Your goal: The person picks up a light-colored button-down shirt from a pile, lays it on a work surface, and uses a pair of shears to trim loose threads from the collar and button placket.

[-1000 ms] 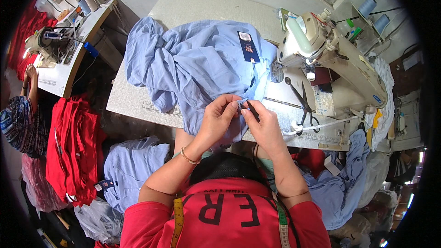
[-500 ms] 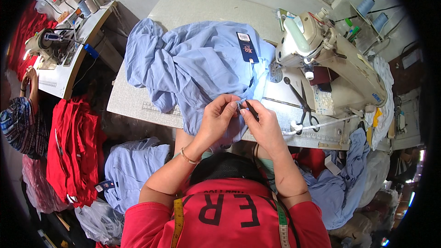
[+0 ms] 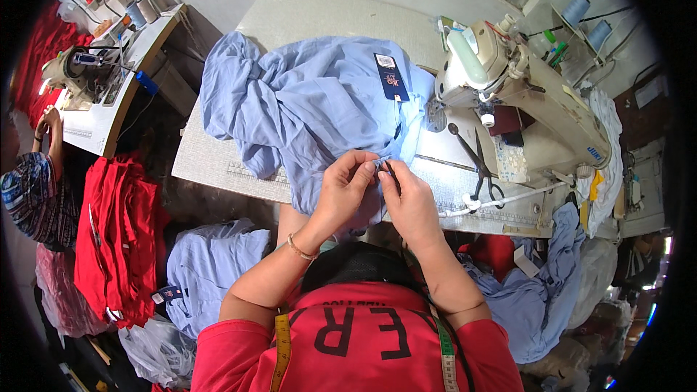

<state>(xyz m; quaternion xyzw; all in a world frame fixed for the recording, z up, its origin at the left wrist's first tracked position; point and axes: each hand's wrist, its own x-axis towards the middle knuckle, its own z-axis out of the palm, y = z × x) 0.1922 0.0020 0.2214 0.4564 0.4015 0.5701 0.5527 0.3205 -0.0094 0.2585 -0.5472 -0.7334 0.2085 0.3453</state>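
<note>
Left of the sewing machine (image 3: 508, 94), your left hand (image 3: 345, 192) and right hand (image 3: 410, 203) each keep a closed grip on the blue shirt (image 3: 305, 101), unchanged.

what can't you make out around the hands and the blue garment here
Head view only:
- What the left hand and right hand pinch: small, dark, hidden by fingertips.
- Light blue garment: crumpled, folds hide its shape.
- Scissors: handle ends blurred.
</note>
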